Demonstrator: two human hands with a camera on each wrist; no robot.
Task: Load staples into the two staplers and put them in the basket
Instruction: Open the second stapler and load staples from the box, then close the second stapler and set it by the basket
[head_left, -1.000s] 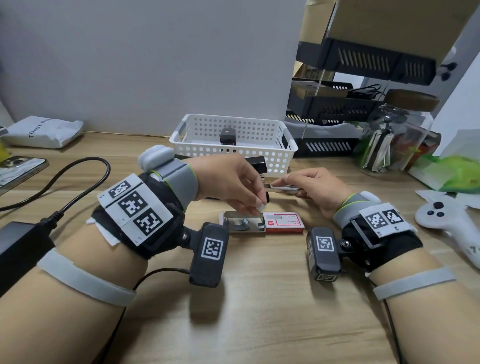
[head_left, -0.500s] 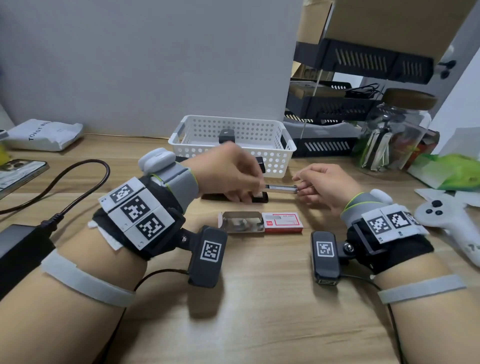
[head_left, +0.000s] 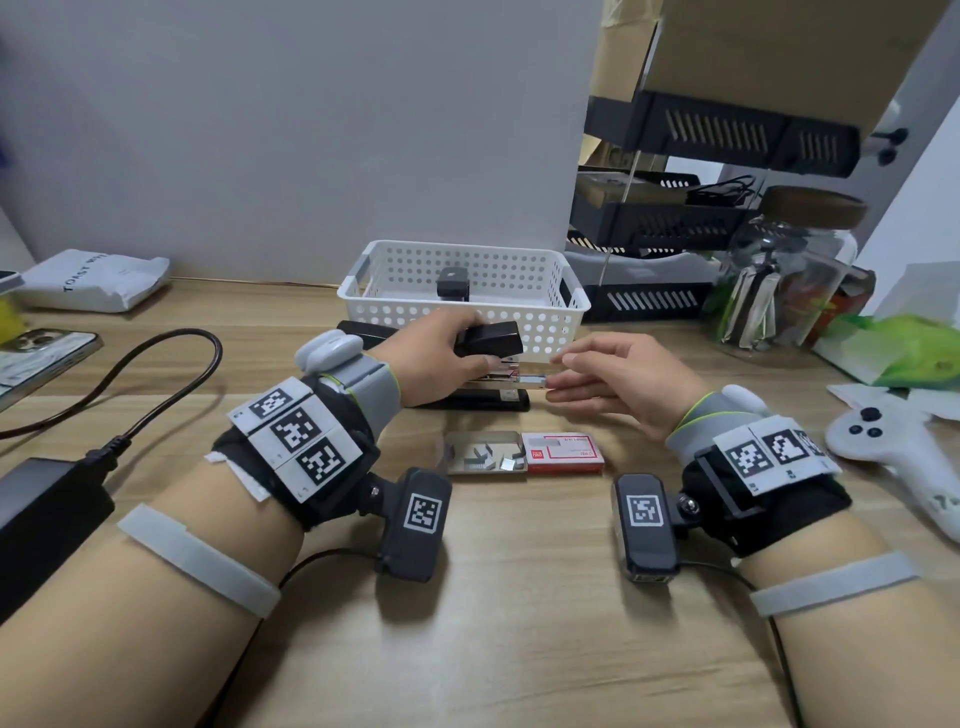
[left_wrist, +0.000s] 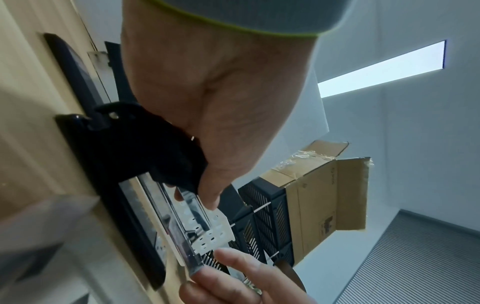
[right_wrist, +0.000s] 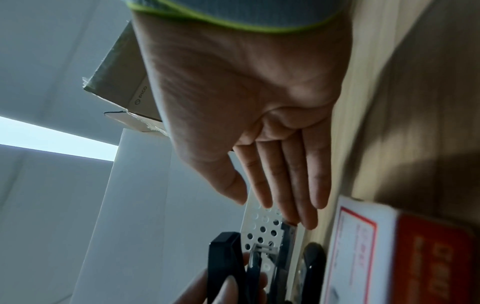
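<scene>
A black stapler (head_left: 475, 401) stands on the wooden table in front of the white basket (head_left: 550, 322). My left hand (head_left: 460, 349) grips its raised black cover (head_left: 491, 336), also seen in the left wrist view as the cover (left_wrist: 166, 156). The silver magazine rail (head_left: 525, 382) lies exposed. My right hand (head_left: 563, 373) has straight fingers (right_wrist: 288, 195) touching the rail's front end (right_wrist: 288, 227). A second black stapler (head_left: 453, 285) stands inside the basket. The red and white staple box (head_left: 563, 453) lies near me, its tray (head_left: 485, 453) pulled out with loose staple pieces.
A phone (head_left: 41, 358), a black power brick (head_left: 36, 514) and its cable (head_left: 171, 374) lie at the left. A white controller (head_left: 893, 452), a glass jar (head_left: 784, 280) and black file trays (head_left: 670, 228) stand at the right. A white bag (head_left: 88, 280) lies back left.
My left hand left the staple box, took hold of the stapler's cover and lifted it. My right hand brought a staple strip to the rail and its pinch opened into straight fingers.
</scene>
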